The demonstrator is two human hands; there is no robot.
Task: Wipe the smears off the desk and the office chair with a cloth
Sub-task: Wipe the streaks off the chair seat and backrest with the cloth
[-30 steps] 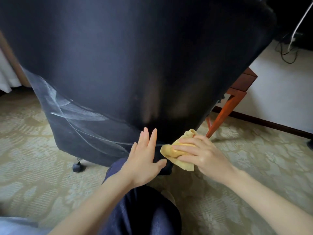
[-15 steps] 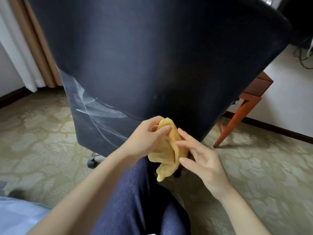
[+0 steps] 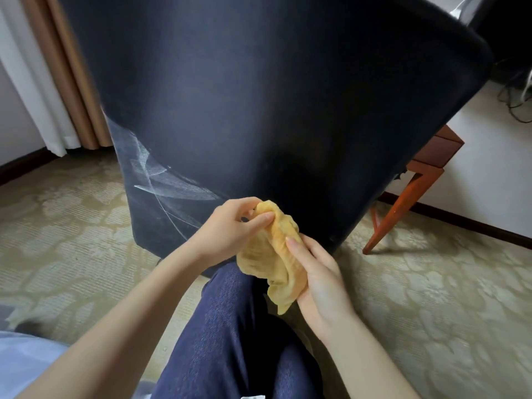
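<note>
The dark back of the office chair point(image 3: 259, 96) fills the upper view. White smears point(image 3: 169, 185) streak its lower left side. A crumpled yellow cloth point(image 3: 273, 254) hangs just in front of the chair's lower edge, above my knee. My left hand point(image 3: 230, 228) pinches the cloth's top end between thumb and fingers. My right hand point(image 3: 319, 272) cups the cloth's lower right side from below. Both hands are a little off the chair. The desk point(image 3: 431, 156) shows only as a brown drawer corner and an orange-red leg at the right.
Patterned beige carpet point(image 3: 72, 226) covers the floor on both sides. Curtains point(image 3: 57, 82) hang at the back left. A white wall with dark skirting and cables point(image 3: 518, 102) lies at the right. My leg in dark blue trousers point(image 3: 230, 341) stretches under the hands.
A second ago my right hand pressed the cloth on the chair's lower edge and my left hand lay flat beside it. Both hands now hold the cloth off the chair, and it hangs unfolded.
</note>
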